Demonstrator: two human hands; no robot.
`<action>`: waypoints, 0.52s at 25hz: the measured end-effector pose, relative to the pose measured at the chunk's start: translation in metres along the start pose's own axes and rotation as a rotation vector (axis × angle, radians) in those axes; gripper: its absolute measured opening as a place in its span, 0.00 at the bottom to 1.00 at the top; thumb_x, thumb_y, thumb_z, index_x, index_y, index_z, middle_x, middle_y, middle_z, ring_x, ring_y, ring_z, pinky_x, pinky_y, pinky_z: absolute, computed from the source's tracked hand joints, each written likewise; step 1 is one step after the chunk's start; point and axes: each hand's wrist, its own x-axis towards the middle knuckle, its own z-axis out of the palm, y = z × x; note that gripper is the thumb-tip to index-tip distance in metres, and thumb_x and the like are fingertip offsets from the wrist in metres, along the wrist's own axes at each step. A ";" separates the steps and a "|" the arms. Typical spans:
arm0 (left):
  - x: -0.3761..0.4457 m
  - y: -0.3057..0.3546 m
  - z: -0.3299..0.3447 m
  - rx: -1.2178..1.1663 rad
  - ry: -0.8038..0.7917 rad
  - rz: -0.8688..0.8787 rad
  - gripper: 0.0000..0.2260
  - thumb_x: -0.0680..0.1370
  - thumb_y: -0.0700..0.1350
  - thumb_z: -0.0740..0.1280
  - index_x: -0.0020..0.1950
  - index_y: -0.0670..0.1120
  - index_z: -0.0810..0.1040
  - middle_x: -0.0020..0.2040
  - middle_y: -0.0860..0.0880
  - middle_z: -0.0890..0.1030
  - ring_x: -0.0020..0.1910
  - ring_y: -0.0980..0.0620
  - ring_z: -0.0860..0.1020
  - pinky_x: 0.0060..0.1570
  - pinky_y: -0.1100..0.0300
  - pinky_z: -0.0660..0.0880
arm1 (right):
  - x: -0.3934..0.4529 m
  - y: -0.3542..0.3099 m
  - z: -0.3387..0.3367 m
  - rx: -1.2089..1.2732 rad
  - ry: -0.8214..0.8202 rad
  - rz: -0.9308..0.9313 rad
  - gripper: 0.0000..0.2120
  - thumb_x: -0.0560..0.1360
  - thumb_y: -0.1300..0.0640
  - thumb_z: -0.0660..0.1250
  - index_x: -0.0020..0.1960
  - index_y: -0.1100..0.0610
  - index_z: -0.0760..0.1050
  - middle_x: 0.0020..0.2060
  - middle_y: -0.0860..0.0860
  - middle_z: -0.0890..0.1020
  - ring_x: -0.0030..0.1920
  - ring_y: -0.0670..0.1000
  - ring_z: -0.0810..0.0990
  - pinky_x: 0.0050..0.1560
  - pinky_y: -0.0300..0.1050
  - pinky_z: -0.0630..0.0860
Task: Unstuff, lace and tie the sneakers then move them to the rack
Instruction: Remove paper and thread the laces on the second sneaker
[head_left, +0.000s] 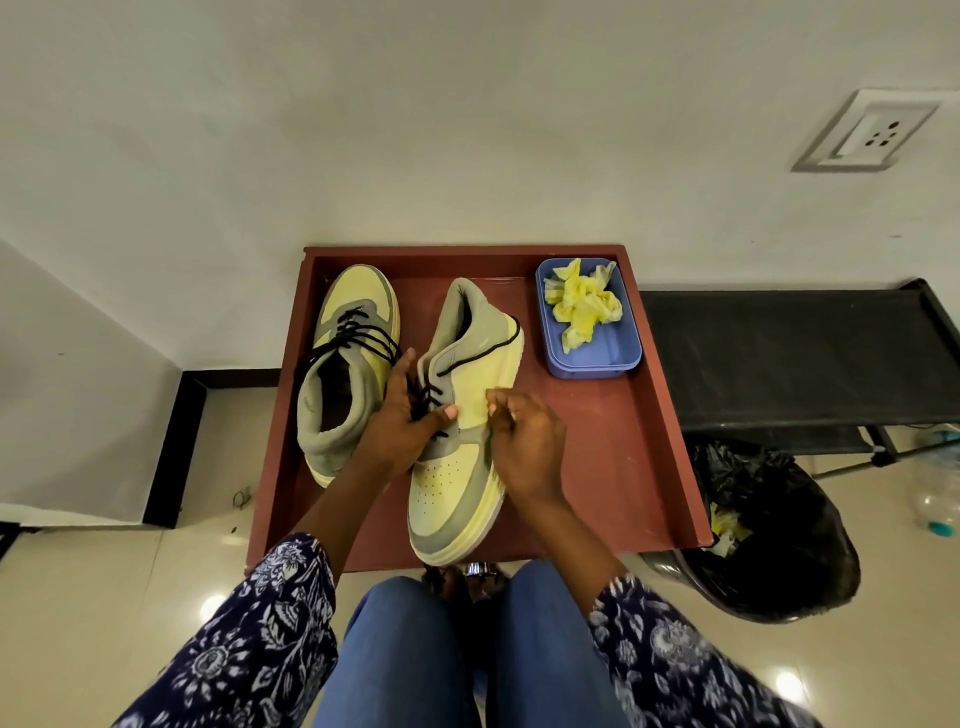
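Two yellow and grey sneakers lie on a reddish-brown tray table (613, 447). The left sneaker (348, 374) points away from me, with its black lace threaded and the ends loose. The right sneaker (462, 431) points toward me, tipped onto its side. My left hand (400, 421) grips its tongue area and black lace (426, 389), thumb across the eyelets. My right hand (524, 441) rests against the sneaker's side with fingers curled, pinching at the eyelet edge; what it pinches is hidden.
A blue plastic tub (615, 353) with crumpled yellow paper (582, 306) sits at the tray's far right corner. A black rack (795, 358) stands to the right. Below it is a black-lined bin (769, 545) holding yellow paper. My knees are under the tray's near edge.
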 end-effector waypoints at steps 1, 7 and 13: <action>0.001 -0.002 -0.001 0.011 -0.008 0.000 0.33 0.76 0.35 0.65 0.75 0.48 0.52 0.69 0.48 0.69 0.67 0.52 0.69 0.65 0.58 0.68 | 0.013 -0.002 0.003 -0.002 0.008 0.022 0.11 0.73 0.71 0.62 0.51 0.65 0.80 0.49 0.59 0.83 0.50 0.55 0.81 0.51 0.26 0.65; 0.000 -0.002 -0.001 -0.043 -0.036 -0.036 0.31 0.77 0.34 0.63 0.75 0.49 0.52 0.65 0.53 0.70 0.63 0.57 0.69 0.56 0.71 0.72 | 0.076 0.002 0.012 -0.082 0.060 0.046 0.12 0.73 0.70 0.61 0.52 0.64 0.80 0.50 0.61 0.82 0.53 0.59 0.79 0.49 0.38 0.67; 0.002 -0.005 -0.004 -0.052 -0.034 -0.029 0.31 0.77 0.35 0.63 0.75 0.48 0.53 0.70 0.51 0.68 0.68 0.55 0.67 0.68 0.58 0.65 | 0.051 0.006 0.007 -0.025 0.035 -0.061 0.14 0.70 0.73 0.61 0.50 0.65 0.81 0.47 0.60 0.83 0.48 0.57 0.81 0.45 0.22 0.64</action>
